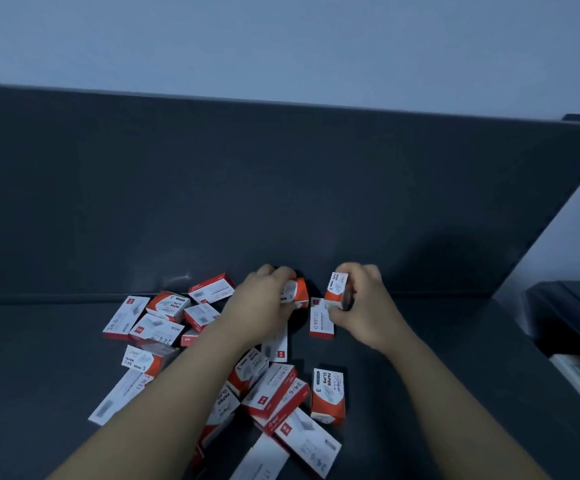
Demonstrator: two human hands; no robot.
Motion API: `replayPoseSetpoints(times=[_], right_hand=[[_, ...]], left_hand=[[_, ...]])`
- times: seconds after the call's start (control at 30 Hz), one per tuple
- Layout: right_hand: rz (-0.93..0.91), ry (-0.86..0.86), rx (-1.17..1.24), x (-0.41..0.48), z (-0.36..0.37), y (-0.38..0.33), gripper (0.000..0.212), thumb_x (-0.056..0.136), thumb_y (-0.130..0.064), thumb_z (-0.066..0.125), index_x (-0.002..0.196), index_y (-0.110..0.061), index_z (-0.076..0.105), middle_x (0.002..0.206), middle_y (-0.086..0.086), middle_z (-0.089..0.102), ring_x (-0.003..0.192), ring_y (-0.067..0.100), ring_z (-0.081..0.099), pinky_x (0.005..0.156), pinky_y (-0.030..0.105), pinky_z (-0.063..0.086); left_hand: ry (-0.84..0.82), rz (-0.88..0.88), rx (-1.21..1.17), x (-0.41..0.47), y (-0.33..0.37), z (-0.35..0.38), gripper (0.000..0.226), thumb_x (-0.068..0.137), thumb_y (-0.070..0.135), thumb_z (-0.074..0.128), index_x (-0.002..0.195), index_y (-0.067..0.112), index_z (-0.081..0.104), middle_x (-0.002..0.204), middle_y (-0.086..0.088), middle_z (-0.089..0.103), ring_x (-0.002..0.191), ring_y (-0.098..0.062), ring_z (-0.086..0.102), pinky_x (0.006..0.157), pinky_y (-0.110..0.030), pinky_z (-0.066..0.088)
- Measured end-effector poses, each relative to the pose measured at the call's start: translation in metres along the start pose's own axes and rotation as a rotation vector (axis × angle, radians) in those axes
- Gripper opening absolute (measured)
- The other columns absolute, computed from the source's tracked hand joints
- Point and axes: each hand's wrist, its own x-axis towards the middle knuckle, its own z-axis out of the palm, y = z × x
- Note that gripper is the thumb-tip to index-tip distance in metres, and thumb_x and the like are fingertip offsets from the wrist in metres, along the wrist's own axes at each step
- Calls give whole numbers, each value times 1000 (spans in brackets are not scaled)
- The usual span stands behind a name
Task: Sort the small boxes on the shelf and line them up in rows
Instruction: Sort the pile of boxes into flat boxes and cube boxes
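The left hand (264, 306) reaches out over the dark shelf (437, 358), its fingers curled down around a small red-and-white box (297, 291). Only the box's end toward the other hand shows, red and white, so its long axis is hard to judge.

The right hand (361, 306) pinches a paper clip box (337, 289) between thumb and curled fingers. This box sits on the thumb side of the hand. Its long axis is near upright in the view, with the top leaning slightly right, the white printed face turned toward the left hand and the red end lowest.

Between the two hands, just below the right thumb, a staple box (321, 318) lies flat with its long axis pointing away from the person.

To the outer side of the left hand and under its forearm lies a pile of boxes (158, 329), flat and overlapping, with their long axes pointing every way. Between the forearms, closer to the right one, a second paper clip box (328, 396) points away from the person, red end nearest. Beyond both hands rises the shelf's dark back panel (281, 185).
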Motion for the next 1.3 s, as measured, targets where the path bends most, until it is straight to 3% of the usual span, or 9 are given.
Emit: replayPoseSetpoints(times=[0.2,0.3,0.4,0.67,0.77,1.0,1.2,1.3], right_hand=[[-120,-60,47,4,15,-41,63,77,-14,69,131,-32,43,118,-13,34,100,4,53,74,14,47],[-187,-146,3,5,35,-73,70,79,-18,70,137,-32,35,125,-14,32,99,2,52,69,10,44],[-265,-190,-15,4,60,-106,70,77,-21,71,137,-29,35,131,-13,35,109,5,47,85,16,42],[-434,-264,-22,-17,138,-195,58,74,-22,70,125,-27,43,118,-10,41,96,6,49,80,19,39],[-473,-295,2,-32,171,-231,60,71,-22,72,123,-27,44,114,-10,41,97,10,51,82,25,46],[-522,-364,63,-80,257,-321,59,69,-21,70,122,-32,46,115,-12,40,99,13,51,81,28,48],[-555,-410,74,-112,321,-382,62,73,-20,70,129,-28,45,117,-9,38,97,11,49,74,19,42],[-554,-437,39,-117,343,-401,61,74,-21,68,130,-27,44,116,-9,36,93,10,49,73,22,47]], left_hand=[[185,-92,-155,-40,-20,-31,48,89,23,61,134,29,44,120,5,39,82,-12,54,76,-22,45],[254,-174,-149,-69,-41,-47,47,89,23,62,132,29,46,118,6,40,82,-10,53,75,-17,39],[318,-252,-154,-100,-64,-62,43,89,26,63,129,30,48,112,9,39,79,-7,54,73,-18,42],[463,-452,-123,-191,-122,-105,39,85,40,64,121,35,52,107,11,43,89,-9,56,79,-25,48],[490,-508,-101,-234,-146,-126,38,86,37,64,122,33,51,109,9,42,92,-12,56,79,-26,47],[510,-629,-20,-338,-216,-177,45,88,32,62,130,30,46,123,5,40,102,-16,54,78,-23,42],[493,-718,41,-404,-271,-211,46,89,34,60,133,30,45,126,4,40,105,-19,54,81,-29,47],[462,-756,52,-423,-295,-221,48,89,36,60,134,30,44,127,3,40,104,-18,54,82,-30,50]])
